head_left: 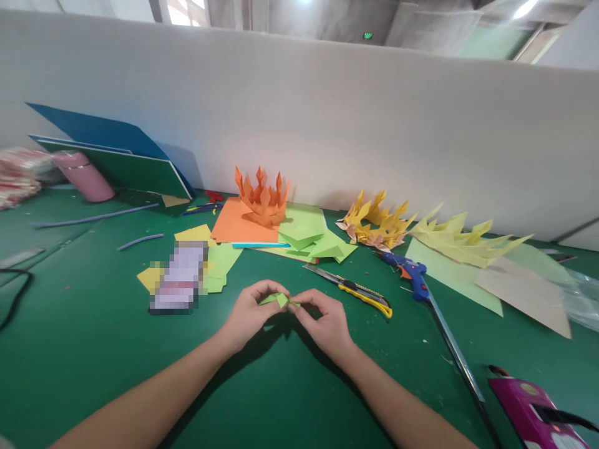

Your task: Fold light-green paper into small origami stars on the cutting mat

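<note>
Both of my hands meet over the green table (93,349) and pinch a small folded piece of light green paper (279,300). My left hand (250,312) grips its left side with curled fingers. My right hand (322,321) holds its right end between thumb and fingertips. The paper is just above the table surface, partly hidden by my fingers.
Behind my hands lie a yellow utility knife (358,291), a blue glue gun (412,274), green paper sheets (309,234), an orange paper crown (262,198) on orange paper, yellow folded paper shapes (379,224), and a metal ruler (456,355). A pink bottle (84,176) and boards lean at left; a magenta object (533,411) sits at right.
</note>
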`<state>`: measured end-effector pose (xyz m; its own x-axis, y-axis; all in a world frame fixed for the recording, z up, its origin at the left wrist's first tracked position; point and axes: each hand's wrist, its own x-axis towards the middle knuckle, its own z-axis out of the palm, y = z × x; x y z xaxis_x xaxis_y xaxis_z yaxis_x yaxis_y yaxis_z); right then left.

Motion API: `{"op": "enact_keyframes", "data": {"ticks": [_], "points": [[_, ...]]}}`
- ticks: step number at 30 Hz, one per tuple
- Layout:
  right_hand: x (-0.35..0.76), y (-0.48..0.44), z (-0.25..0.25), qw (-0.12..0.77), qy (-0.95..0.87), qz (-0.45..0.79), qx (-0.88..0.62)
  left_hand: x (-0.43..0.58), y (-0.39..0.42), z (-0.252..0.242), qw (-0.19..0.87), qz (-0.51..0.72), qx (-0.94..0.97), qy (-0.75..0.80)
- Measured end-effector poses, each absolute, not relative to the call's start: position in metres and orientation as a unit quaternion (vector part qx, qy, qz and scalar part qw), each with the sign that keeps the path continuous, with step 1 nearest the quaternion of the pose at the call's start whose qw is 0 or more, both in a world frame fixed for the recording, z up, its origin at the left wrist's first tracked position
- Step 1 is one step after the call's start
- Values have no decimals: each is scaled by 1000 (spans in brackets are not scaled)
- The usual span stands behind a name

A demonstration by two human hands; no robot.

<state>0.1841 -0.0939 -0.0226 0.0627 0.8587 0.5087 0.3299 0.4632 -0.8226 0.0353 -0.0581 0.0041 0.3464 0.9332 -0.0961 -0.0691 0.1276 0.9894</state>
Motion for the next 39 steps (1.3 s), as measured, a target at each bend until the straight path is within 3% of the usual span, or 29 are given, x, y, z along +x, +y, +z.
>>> {"op": "enact_keyframes", "data": {"ticks": [24,39], "points": [[184,-93,-19,559,-629,209,-498,41,-65,6,675,384,506,375],[183,-89,-24,555,-602,303,-487,45,-64,6,645,392,515,405]]}}
